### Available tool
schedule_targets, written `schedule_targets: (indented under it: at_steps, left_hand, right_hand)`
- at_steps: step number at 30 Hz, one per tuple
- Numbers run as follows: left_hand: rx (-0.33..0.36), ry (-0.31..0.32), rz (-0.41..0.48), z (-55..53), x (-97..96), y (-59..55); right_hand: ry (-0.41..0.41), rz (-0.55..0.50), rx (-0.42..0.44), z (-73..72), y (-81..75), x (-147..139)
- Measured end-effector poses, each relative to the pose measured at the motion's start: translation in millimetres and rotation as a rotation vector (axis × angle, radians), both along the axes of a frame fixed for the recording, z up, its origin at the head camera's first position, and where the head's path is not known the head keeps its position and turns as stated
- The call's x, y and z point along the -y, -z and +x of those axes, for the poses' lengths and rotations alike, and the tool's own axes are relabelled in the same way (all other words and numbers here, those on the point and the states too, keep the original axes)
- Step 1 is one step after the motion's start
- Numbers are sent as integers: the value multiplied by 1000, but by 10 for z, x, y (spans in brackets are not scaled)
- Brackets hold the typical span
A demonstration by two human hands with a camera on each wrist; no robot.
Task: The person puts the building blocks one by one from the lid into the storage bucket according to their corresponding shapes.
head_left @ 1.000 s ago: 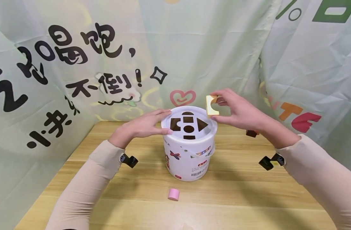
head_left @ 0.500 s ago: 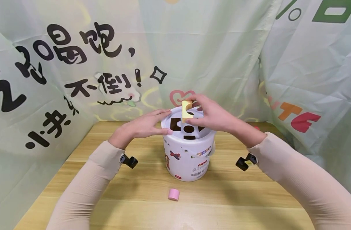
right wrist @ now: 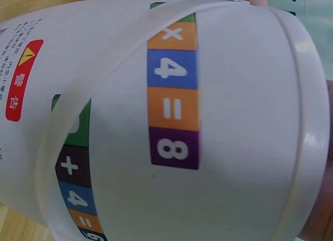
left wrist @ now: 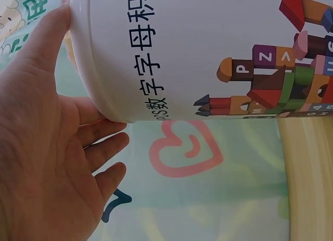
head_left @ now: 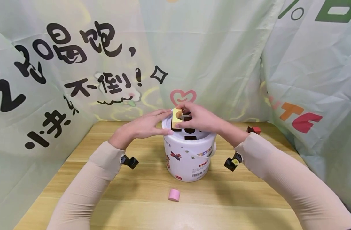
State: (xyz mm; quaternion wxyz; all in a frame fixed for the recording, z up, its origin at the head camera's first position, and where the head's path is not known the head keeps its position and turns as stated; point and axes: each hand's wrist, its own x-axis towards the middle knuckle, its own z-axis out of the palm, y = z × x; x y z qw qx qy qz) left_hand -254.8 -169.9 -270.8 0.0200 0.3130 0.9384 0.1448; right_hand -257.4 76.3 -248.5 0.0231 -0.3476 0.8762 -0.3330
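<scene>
A yellow arch block (head_left: pixel 174 124) with a rounded notch is pinched between the thumb and fingers of my right hand (head_left: pixel 204 120). It stands over the notched dark hole at the left of the white bucket's (head_left: pixel 187 163) lid. My right hand hides part of the lid and its other holes. My left hand (head_left: pixel 142 125) rests on the bucket's left rim, fingers extended and thumb at the near side. In the left wrist view, the fingers of this hand (left wrist: pixel 47 131) touch the rim. The right wrist view is mostly filled by the bucket wall (right wrist: pixel 239 95).
A pink cylinder block (head_left: pixel 174 195) lies on the wooden table (head_left: pixel 129 204) in front of the bucket. Red and dark blocks (head_left: pixel 256 130) sit at the back right, beyond my right sleeve. A printed curtain (head_left: pixel 215 48) hangs behind. The bucket's handle (head_left: pixel 204 156) hangs down on its front right.
My right hand has carried the yellow arch block leftward and down, from the bucket's right side to the lid's left hole. My left hand has stayed on the rim.
</scene>
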Motion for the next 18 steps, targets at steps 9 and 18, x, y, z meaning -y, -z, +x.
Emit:
schedule_targets:
  at_steps: [9, 18]
  left_hand:
    - [12, -7, 6, 16, -21, -11]
    - [11, -13, 22, 24, -18, -3]
  right_hand:
    - [23, 56, 0, -22, 47, 10]
    - [16, 59, -14, -5, 64, 12]
